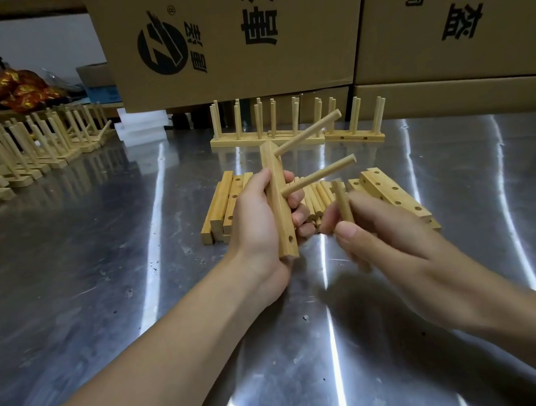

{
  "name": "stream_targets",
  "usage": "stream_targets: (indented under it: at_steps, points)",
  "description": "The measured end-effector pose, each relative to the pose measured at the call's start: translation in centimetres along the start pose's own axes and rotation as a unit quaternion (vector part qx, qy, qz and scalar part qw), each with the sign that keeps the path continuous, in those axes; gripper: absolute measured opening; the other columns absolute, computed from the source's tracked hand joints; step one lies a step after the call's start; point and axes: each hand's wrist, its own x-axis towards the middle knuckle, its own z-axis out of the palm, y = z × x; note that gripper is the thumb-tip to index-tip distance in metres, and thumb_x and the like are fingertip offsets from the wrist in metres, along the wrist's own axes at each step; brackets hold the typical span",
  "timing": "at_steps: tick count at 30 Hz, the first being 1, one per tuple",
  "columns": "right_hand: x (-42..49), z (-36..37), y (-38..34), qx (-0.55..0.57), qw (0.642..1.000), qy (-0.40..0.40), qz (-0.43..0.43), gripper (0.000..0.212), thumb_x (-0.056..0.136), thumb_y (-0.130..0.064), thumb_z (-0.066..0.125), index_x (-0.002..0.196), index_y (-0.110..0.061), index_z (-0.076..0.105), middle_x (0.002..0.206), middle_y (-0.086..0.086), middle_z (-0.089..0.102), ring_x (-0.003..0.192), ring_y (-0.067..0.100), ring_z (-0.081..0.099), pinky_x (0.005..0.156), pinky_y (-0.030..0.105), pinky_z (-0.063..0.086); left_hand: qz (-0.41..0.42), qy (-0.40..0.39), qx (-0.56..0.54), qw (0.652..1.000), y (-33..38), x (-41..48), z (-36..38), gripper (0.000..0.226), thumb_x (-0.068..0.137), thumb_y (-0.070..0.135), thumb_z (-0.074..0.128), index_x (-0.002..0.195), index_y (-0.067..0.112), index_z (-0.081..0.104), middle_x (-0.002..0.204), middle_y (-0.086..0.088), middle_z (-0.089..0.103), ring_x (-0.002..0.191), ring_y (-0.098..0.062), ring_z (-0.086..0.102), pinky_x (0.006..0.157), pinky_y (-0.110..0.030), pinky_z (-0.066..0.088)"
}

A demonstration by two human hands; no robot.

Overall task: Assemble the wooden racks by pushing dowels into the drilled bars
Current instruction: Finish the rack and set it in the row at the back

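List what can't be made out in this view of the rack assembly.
Head view:
- the bar: its middle holes are covered by the left hand.
- the dowel in the right hand: its lower end is blurred and behind the thumb.
- the dowel pile: the count is hidden by both hands.
- the left racks: cut off by the frame edge.

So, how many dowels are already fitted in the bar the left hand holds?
2. The upper dowel sits near the bar's far end, the lower dowel near its middle, beside the left hand. The right hand pinches a third dowel, not yet fitted. None seems hidden.
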Motion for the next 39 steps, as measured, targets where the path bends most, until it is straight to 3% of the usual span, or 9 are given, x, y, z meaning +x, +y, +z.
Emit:
stream_targets:
  at_steps: [4,8,17,22,26,30,33,36,39]
  points:
    - [-0.3,0.0,0.1,-0.178,0.981,-0.065,0.031,0.034,0.110,-0.057,0.031,0.109,-0.033,0.055,0.081,-0.006,0.060,0.076,0.019,0.057,0.063,0.026,0.042,-0.009,-0.005,0.004,1.000,0.5,-0.2,-0.1,0.029,0.109,0.038,0.042,0.098,0.016,0.057,0.069,0.000,0.047,0.055,-0.012,0.042,0.055,-0.028,0.035]
    - [-0.2,0.2,-0.1,-0.197,0.979,-0.056,0.012,0.022,0.112,-0.047,0.037,0.110,-0.033,0.054,0.072,-0.008,0.056,0.069,0.019,0.055,0.060,0.024,0.038,-0.023,-0.011,0.004,1.000,0.3,-0.5,0.2,0.030,0.109,0.039,0.043,0.097,0.016,0.058,0.069,0.001,0.047,0.055,-0.012,0.041,0.053,-0.026,0.036]
    - [0.1,0.2,-0.4,-0.258,0.964,-0.055,-0.038,0.034,0.109,-0.050,0.040,0.104,-0.026,0.063,0.074,-0.010,0.061,0.064,0.016,0.055,0.061,0.042,0.046,0.004,-0.046,0.036,0.998,0.0,-1.1,0.8,0.033,0.111,0.042,0.044,0.105,0.014,0.059,0.071,0.001,0.045,0.059,-0.011,0.042,0.050,-0.023,0.037]
    - [0.1,0.1,-1.0,-0.192,0.980,-0.028,-0.048,0.028,0.108,-0.036,0.052,0.089,-0.023,0.067,0.063,-0.008,0.051,0.056,0.010,0.047,0.056,0.018,0.033,0.059,-0.116,0.106,0.986,0.3,-1.6,1.0,0.037,0.113,0.042,0.037,0.107,0.012,0.058,0.076,-0.001,0.044,0.064,-0.011,0.043,0.058,-0.025,0.039]
    - [0.3,0.3,-1.0,-0.056,0.997,-0.044,0.023,0.037,0.104,-0.042,0.055,0.084,-0.014,0.071,0.053,-0.010,0.036,0.048,0.006,0.032,0.049,0.016,0.025,0.087,-0.137,0.144,0.976,0.7,-1.8,1.1,0.037,0.113,0.041,0.036,0.107,0.011,0.056,0.077,0.001,0.045,0.065,-0.011,0.043,0.062,-0.028,0.037]
    - [0.1,0.1,-1.2,0.124,0.980,-0.074,0.135,0.035,0.104,-0.040,0.061,0.087,-0.012,0.074,0.052,-0.007,0.032,0.048,0.013,0.025,0.043,0.023,0.021,0.095,-0.151,0.165,0.970,0.7,-2.0,1.2,0.038,0.112,0.043,0.036,0.109,0.011,0.056,0.078,0.002,0.046,0.066,-0.012,0.044,0.064,-0.030,0.037]
    - [0.1,-0.1,-1.4,-0.022,0.997,-0.047,0.058,0.031,0.106,-0.038,0.060,0.086,-0.022,0.078,0.049,-0.017,0.040,0.046,0.004,0.036,0.048,0.013,0.028,0.112,-0.148,0.179,0.966,0.9,-1.9,1.2,0.038,0.110,0.044,0.037,0.107,0.011,0.057,0.078,0.001,0.045,0.064,-0.011,0.043,0.061,-0.028,0.038]
    - [0.2,-0.1,-1.4,-0.194,0.981,0.018,0.009,0.033,0.102,-0.053,0.058,0.077,-0.037,0.071,0.054,-0.014,0.050,0.054,0.011,0.049,0.051,0.021,0.031,0.126,-0.118,0.189,0.967,0.9,-1.6,1.1,0.039,0.111,0.046,0.036,0.105,0.014,0.056,0.075,0.001,0.043,0.060,-0.010,0.041,0.057,-0.028,0.035]
    - [0.2,0.5,-1.4,-0.236,0.970,0.053,-0.010,0.036,0.104,-0.056,0.055,0.076,-0.036,0.067,0.060,-0.019,0.054,0.059,0.009,0.055,0.053,0.022,0.034,0.135,-0.094,0.197,0.967,0.7,-1.3,1.0,0.050,0.109,0.057,0.035,0.107,0.012,0.058,0.070,0.004,0.043,0.057,-0.009,0.041,0.054,-0.025,0.037]
